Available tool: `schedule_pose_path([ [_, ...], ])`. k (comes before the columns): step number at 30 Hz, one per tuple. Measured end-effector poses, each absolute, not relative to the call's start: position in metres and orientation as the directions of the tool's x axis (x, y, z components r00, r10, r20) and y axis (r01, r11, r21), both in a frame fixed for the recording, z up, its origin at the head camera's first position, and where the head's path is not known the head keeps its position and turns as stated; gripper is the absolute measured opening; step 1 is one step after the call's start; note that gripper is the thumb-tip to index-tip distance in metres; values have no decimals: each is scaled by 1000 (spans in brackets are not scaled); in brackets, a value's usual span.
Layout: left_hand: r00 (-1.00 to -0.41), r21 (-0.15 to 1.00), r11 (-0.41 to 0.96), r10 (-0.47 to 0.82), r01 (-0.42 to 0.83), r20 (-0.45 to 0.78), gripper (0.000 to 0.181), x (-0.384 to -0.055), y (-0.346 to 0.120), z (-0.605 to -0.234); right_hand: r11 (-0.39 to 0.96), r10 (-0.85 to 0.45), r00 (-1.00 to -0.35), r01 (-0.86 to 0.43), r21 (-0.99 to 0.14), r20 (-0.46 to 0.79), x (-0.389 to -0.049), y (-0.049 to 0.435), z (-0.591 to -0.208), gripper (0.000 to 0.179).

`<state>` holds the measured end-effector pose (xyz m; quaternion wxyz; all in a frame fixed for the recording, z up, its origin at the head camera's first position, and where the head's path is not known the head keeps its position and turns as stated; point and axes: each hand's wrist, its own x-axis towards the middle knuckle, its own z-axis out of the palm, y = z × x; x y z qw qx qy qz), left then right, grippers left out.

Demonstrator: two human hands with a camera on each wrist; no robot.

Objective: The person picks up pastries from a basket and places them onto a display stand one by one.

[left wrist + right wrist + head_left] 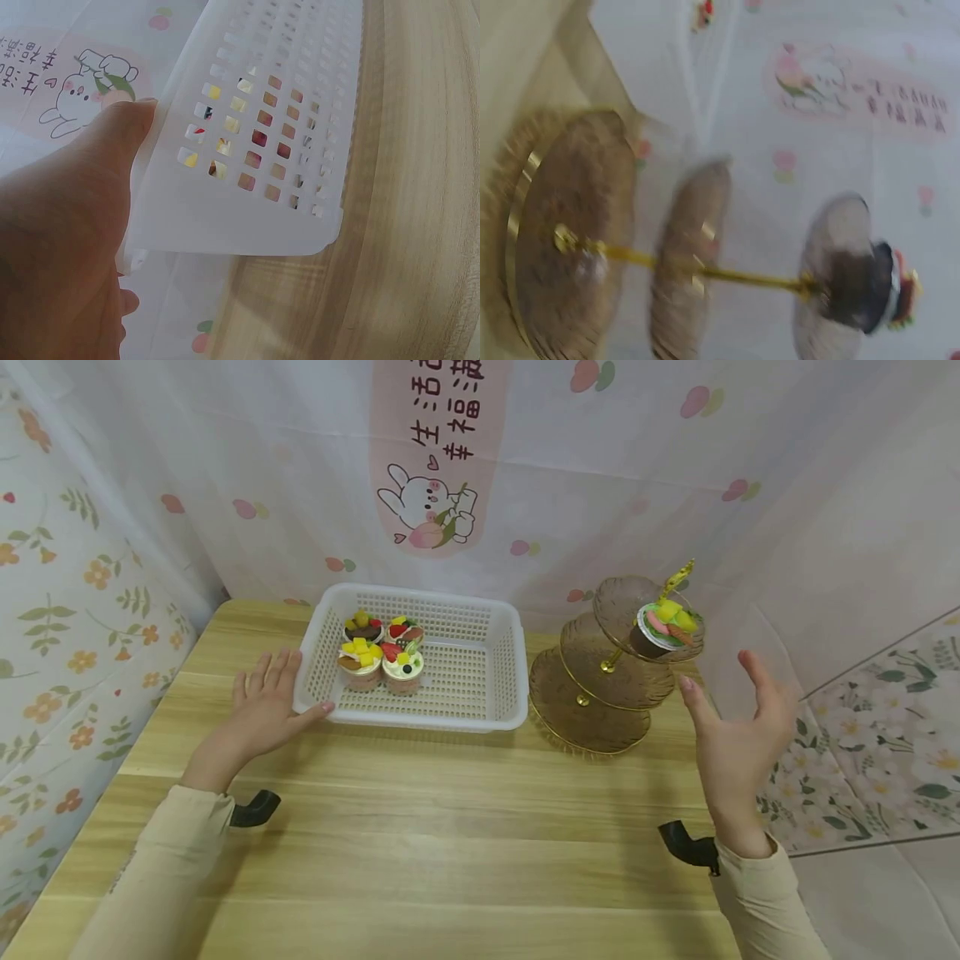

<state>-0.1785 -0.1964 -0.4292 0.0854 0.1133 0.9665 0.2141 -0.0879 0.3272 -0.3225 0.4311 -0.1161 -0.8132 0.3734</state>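
My left hand (266, 710) lies at the near left corner of a white plastic basket (420, 720), fingers spread and thumb touching the rim. In the left wrist view the thumb (124, 135) lies along the basket's edge. Inside the basket, on its left side, stand several toy cupcakes (402, 672) topped with fruit. To the right is a three-tier brown glass stand (581, 722) with gold rims. One dark-cupped cupcake (663, 627) sits on its top tier. My right hand (746, 743) hovers right of the stand, thumb and fingers apart, holding nothing. The right wrist view is blurred.
The wooden table (420, 835) carries the basket and stand near its back edge. A white printed curtain (300, 485) hangs close behind them. Floral fabric (67, 610) covers the left side, and a tiled, flowered surface (885, 760) lies to the right.
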Motion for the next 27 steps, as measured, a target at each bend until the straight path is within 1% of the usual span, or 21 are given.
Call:
schedule_pose_path([
  [2, -959, 435, 882, 257, 183, -117, 104, -178, -196, -428, 706, 500, -562, -176, -686, 659, -85, 318, -334, 58],
  [4, -959, 437, 881, 258, 182, -120, 104, -178, -195, -427, 715, 470, -540, -232, -660, 698, -86, 309, -347, 55],
  [6, -958, 439, 880, 259, 181, -124, 104, -178, -195, -427, 712, 411, -554, -301, -634, 724, -89, 299, -362, 55],
  [8, -958, 442, 879, 258, 180, -124, 105, -178, -196, -427, 703, 328, -597, -364, -611, 732, -92, 287, -376, 56],
  [11, -960, 446, 877, 255, 179, -115, 105, -178, -197, -429, 683, 199, -685, -416, -601, 701, -101, 268, -393, 58],
  [14, -961, 436, 881, 254, 182, -112, 105, -177, -197, -429, 659, 100, -769, -424, -621, 631, -115, 248, -404, 60],
  [18, -960, 410, 891, 259, 194, -110, 105, -178, -197, -430, 608, 16, -866, -389, -692, 500, -139, 221, -406, 59],
  [21, -958, 406, 892, 264, 200, -109, 105, -179, -197, -431, 562, -16, -903, -364, -743, 429, -161, 203, -401, 59],
  [27, -957, 402, 890, 276, 217, -94, 104, -179, -195, -428, 507, -74, -915, -377, -775, 397, -200, 173, -390, 59],
])
